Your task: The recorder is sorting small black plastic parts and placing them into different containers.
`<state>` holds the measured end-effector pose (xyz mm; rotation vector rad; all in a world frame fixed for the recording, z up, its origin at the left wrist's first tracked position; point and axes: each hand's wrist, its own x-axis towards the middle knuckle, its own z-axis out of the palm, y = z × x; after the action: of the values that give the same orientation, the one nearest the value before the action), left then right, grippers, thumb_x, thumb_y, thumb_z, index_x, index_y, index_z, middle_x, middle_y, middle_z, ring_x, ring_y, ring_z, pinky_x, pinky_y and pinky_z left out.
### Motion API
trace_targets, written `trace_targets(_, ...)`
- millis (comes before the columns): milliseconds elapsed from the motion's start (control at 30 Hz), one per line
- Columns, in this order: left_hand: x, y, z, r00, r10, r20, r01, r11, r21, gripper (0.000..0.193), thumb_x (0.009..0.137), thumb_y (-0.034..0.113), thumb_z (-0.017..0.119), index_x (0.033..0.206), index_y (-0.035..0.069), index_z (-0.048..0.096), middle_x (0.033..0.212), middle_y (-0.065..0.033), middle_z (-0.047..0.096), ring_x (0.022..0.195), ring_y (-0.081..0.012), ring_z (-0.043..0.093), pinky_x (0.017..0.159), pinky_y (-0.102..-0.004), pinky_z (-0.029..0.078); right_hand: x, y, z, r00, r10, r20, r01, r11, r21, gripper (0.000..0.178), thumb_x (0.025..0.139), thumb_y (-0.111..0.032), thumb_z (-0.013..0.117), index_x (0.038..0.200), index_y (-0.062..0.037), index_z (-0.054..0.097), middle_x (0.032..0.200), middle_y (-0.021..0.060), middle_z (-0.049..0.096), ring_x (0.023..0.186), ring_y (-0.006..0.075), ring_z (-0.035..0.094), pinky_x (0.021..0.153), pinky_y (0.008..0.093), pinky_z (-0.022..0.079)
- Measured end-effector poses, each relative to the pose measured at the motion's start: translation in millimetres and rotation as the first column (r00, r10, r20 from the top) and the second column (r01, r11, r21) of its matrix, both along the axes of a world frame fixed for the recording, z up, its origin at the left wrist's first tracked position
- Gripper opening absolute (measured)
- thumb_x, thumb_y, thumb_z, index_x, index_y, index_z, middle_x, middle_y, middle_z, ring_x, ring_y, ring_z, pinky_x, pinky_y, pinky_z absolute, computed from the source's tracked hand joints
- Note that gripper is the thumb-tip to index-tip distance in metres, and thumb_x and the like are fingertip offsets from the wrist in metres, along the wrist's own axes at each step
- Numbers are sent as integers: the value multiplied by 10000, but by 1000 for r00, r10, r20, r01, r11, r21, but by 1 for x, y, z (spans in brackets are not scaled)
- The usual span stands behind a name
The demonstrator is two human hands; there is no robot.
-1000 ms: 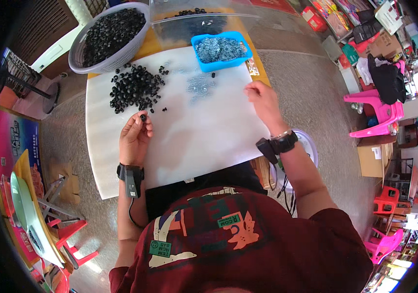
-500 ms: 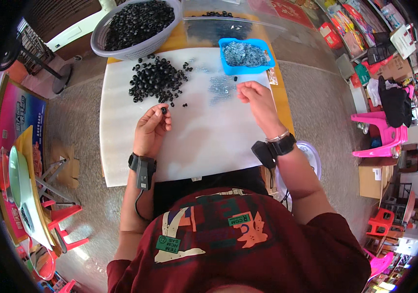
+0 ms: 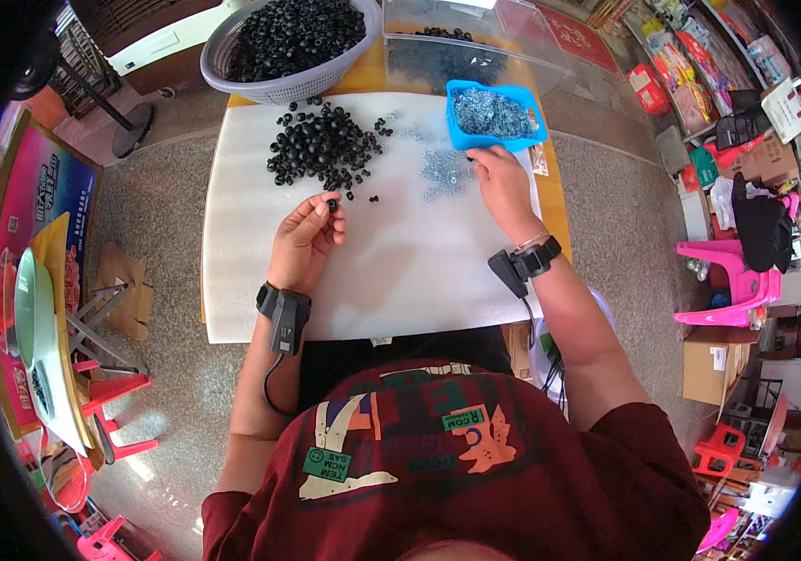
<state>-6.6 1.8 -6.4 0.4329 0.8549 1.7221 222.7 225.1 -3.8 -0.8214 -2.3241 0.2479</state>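
Black piece (image 3: pixel 332 206) is up in the L hand (image 3: pixel 307 245), near edge of the black pile (image 3: pixel 324 145), above the white sheet (image 3: pixel 391 290); L thumb + fingertips are clamped on it. R hand (image 3: pixel 510 198) is at the far R of the sheet, thumb + index close together at a small black bit (image 3: pixel 471 158); can't tell if they grip it or just touch it.

Loose clear bits (image 3: pixel 444 176) lie on the sheet just L of the R hand. Blue tray (image 3: pixel 461 135), full of similar clear bits, sits just beyond the R fingertips. Black pile is approx. level w/ the scatter, to its L, w/ a few strays at its R side & one stray pc. (image 3: pixel 373 198) nearer the person.

Behind the pile: lilac basket (image 3: pixel 302 90) heaped w/ black pcs. Clear plastic box (image 3: pixel 536 61) is back of the tray. Yellow table (image 3: pixel 556 201) shows at the sheet's R edge. Each wrist has a black strap-on unit w/ cable. Person's in a maroon T-shirt (image 3: pixel 531 496). Off R, pink stool (image 3: pixel 732 290) & cardboard box (image 3: pixel 707 365); off L, pale green bowl (image 3: pixel 36 299).
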Motion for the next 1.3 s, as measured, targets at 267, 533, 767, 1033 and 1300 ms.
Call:
trace_targets(267, 1, -1, 1, 1000, 15, -8, -15, 1000, -20, 247, 966, 151, 507, 1135, -19, 566, 904, -59, 606, 755, -123, 575, 663, -235, 484, 4, -4, 3, 988, -141, 62, 143, 989, -40, 59, 829, -55, 589, 882, -34, 575, 903, 125, 625, 822, 311, 615, 695, 390, 492)
trace_targets(533, 1, 0, 0, 1000, 11, 16, -11, 1000, -3, 239, 961, 137, 514, 1132, -20, 571, 902, -69, 614, 745, -129, 580, 673, -245, 489, 14, 1, -3, 997, -80, -17, 74, 970, -231, 188, 812, -70, 631, 997, -40, 628, 910, 118, 645, 771, 229, 627, 693, 333, 496)
trace_targets(767, 0, -1, 1, 1000, -2, -7, 2, 1000, -4, 236, 964, 134, 508, 1132, -19, 571, 921, -74, 610, 757, -127, 580, 679, -245, 488, 19, -12, 20, 944, -118, -308, -189, 575, -796, 188, 839, -33, 594, 1022, -4, 628, 929, 64, 652, 802, 135, 602, 736, 288, 485)
trace_targets(1033, 0, -3, 2, 999, -15, -44, 11, 996, -84, 235, 957, 120, 521, 1135, -23, 574, 933, -72, 612, 777, -126, 586, 702, -250, 505, -35, -83, 52, 826, -17, -564, -540, 265, -799, 155, 853, -71, 621, 989, 1, 639, 806, 29, 635, 724, 89, 567, 703, 226, 467)
trace_targets(1300, 0, -4, 0, 997, -77, 10, 77, 997, -30, 247, 941, 128, 548, 1145, -10, 574, 904, -57, 636, 748, -115, 596, 663, -222, 499, -85, -126, 55, 872, 170, -459, -473, 533, -702, 130, 845, -24, 635, 966, 24, 638, 830, 46, 653, 820, 92, 620, 709, 236, 495)
